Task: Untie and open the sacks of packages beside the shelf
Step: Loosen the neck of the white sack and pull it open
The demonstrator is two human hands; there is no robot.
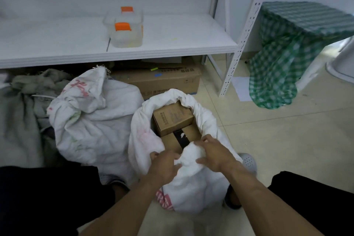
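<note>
Both forearms reach forward, left hand (pixel 164 166) and right hand (pixel 214 156) gripping the open sack's (pixel 195 188) near rim.

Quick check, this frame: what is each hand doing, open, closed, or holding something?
Left hand: closed, fingers gripping the near rim of the sack.
Right hand: closed, gripping bunched cloth of the same rim.

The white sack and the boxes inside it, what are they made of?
The white sack looks like woven plastic cloth, probably: matte, soft, deeply crumpled. The boxes look like plain brown cardboard: dull surface, sharp folded edges, printed text.
</note>
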